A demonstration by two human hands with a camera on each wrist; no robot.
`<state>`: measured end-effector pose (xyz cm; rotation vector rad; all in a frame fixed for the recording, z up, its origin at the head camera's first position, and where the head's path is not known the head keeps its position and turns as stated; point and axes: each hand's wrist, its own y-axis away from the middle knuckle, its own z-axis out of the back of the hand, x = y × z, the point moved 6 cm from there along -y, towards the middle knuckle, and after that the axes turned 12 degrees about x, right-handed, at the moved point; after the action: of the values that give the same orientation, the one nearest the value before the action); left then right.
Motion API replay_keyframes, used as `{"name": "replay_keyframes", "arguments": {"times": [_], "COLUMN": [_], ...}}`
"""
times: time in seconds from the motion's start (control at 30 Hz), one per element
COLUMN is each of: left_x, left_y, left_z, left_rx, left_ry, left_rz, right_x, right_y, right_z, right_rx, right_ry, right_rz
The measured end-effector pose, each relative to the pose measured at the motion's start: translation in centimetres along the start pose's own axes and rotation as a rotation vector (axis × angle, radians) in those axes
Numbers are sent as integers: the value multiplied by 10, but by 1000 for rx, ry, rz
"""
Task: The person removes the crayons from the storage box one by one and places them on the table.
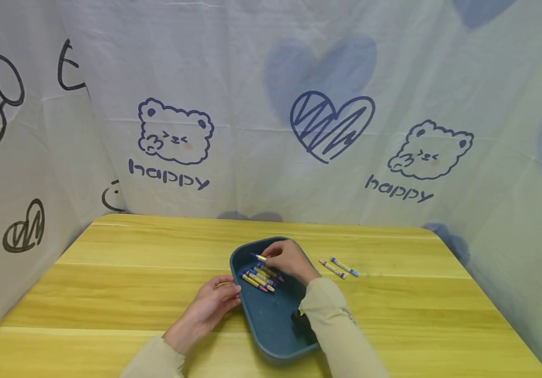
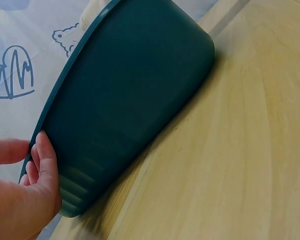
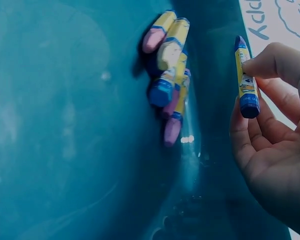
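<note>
Pale wood-grain table (image 1: 134, 273) spreads under your hands, and beyond them hangs a white cloth (image 1: 252, 184) printed with hearts, bear faces and the word "happy"; more printed cloth closes in on both sides. Your right hand (image 1: 288, 258) pinches one crayon (image 3: 247, 82), yellow-wrapped with a dark blue tip, thumb against fingers, raised over the far end of the tray (image 1: 271, 317). Just to the left of that hand and a little nearer you, a pile of crayons (image 1: 260, 278) lies in the tray, overlapping one another, with pink, pale yellow and blue ends showing. Your left hand (image 1: 214, 302) is clamped on the tray's left edge, thumb at the rim and fingers against the outer wall. To the right of your right hand, outside the tray, two loose crayons (image 1: 332, 269) rest side by side on the wood, one of them blue-tipped. Your right sleeve (image 1: 332, 310) crosses the tray's right side and covers part of its rim; a dark object (image 1: 301, 320) shows beneath it, too hidden to identify. Your left sleeve (image 1: 155, 359) sits well clear of the pile.
</note>
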<state>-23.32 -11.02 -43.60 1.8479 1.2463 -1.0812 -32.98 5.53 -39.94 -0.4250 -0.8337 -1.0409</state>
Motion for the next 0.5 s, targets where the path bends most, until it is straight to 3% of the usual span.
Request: {"name": "replay_keyframes", "arguments": {"times": [0.5], "left_x": [2], "left_y": [-1], "left_z": [0], "left_rx": [-16], "left_ry": [7], "left_rz": [15], "right_x": [7], "right_y": [8], "right_z": [18], "right_rx": [-152], "right_ry": [-102], "right_rz": [80]}}
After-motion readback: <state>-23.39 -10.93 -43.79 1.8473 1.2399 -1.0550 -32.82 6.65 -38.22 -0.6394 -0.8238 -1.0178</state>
